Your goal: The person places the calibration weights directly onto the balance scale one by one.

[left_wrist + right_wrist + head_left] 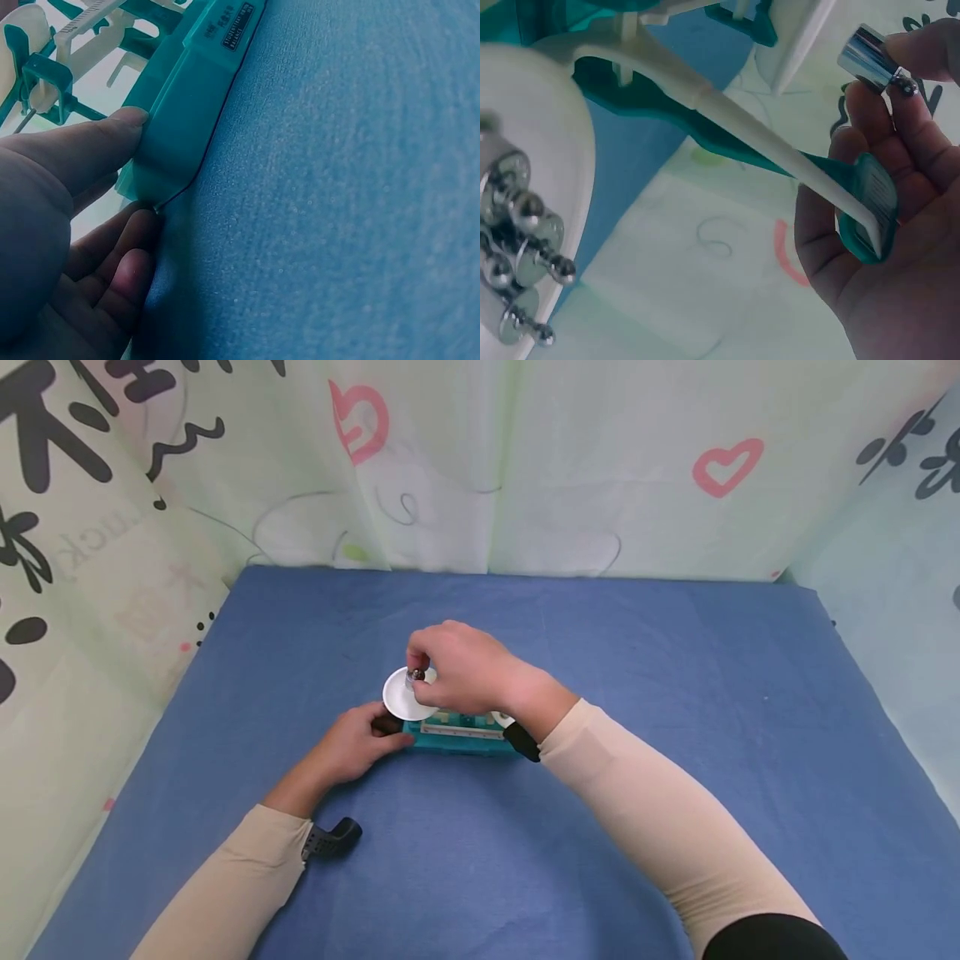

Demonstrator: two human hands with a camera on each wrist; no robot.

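Note:
A teal balance scale [457, 745] with white pans stands on the blue cloth. My left hand [356, 743] grips the left end of its base, and the left wrist view shows the thumb [124, 124] on the teal side with the fingers curled at the corner. Over the left pan [397, 700], my right hand [480, 672] pinches a small shiny metal weight [864, 58] with a knob on one end. Several similar weights [521, 266] sit in the other white pan [544, 97], which my right wrist mostly hides in the head view.
Blue cloth [637, 677] covers the table around the scale. Pale curtains [585, 468] with hearts and dark lettering hang along the back and both sides. In the right wrist view, a white pointer [780, 157] ends at a small teal-framed dial [870, 206].

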